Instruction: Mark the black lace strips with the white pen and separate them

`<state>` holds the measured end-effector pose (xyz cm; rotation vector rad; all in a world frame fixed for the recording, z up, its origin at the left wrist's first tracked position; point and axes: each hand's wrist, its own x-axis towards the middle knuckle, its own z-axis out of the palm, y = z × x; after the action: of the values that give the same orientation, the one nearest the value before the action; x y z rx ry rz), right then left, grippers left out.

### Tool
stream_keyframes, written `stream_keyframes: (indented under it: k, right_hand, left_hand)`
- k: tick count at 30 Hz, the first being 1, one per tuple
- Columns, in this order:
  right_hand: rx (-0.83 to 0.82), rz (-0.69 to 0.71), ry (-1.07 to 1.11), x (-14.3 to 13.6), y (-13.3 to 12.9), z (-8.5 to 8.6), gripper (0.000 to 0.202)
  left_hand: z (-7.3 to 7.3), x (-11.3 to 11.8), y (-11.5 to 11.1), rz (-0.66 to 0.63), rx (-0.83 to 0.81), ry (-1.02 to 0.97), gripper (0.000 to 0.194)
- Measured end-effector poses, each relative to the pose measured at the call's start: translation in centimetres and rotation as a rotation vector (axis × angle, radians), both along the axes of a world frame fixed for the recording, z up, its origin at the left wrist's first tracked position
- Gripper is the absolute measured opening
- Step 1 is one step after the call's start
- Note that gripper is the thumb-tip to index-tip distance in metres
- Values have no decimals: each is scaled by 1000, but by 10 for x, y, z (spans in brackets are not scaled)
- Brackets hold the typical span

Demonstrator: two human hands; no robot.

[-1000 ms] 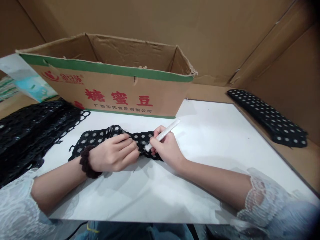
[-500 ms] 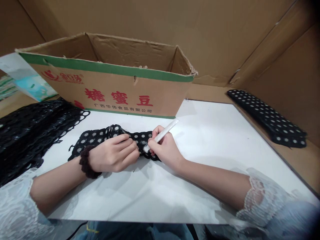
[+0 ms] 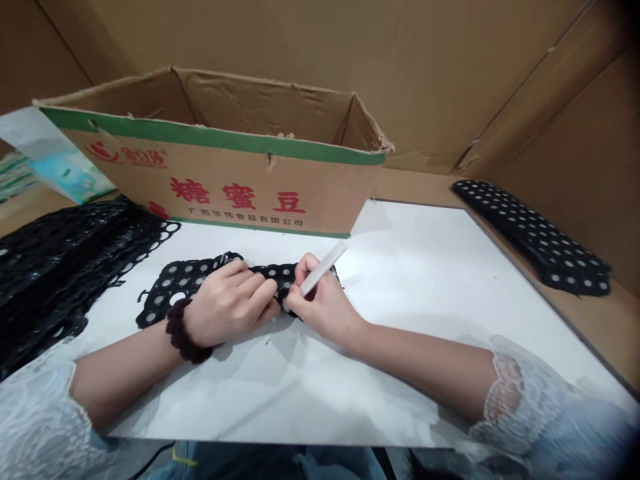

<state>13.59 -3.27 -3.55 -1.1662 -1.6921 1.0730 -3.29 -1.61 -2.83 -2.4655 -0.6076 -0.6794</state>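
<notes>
We work on a dotted strip
It lies on the board. Our right hand grasps a stick; our left hand curls over the strip, its grip unclear.

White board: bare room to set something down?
Biggest patch of white board: right of the carton, beyond the right forearm. Smaller: near edge, between the forearms. Crowded: centre, left hand and right hand at dotted strip; left, black heap.

From right hand: bare white board leaves passage one to three o'clock, up to black dotted strips. Cardboard carton bars eleven, left hand nine, black mesh heap beyond.
</notes>
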Motion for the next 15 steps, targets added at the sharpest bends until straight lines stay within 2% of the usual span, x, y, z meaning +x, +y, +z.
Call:
stream_keyframes:
  k: [3,5,10,15]
  right_hand:
    - [-31,-28,97,1,1,0,13]
    - [-75,-66,176,3,3,0,13]
    - [-83,-183,197,10,3,3,13]
    - [-19,-179,129,13,2,1,11]
  left_hand:
    - [0,-2,3,-42,-55,0,5]
    - [2,-4,6,-94,-102,55,15]
    - [11,-11,9,-173,-224,314,15]
    - [16,-7,-1,-157,-143,347,19]
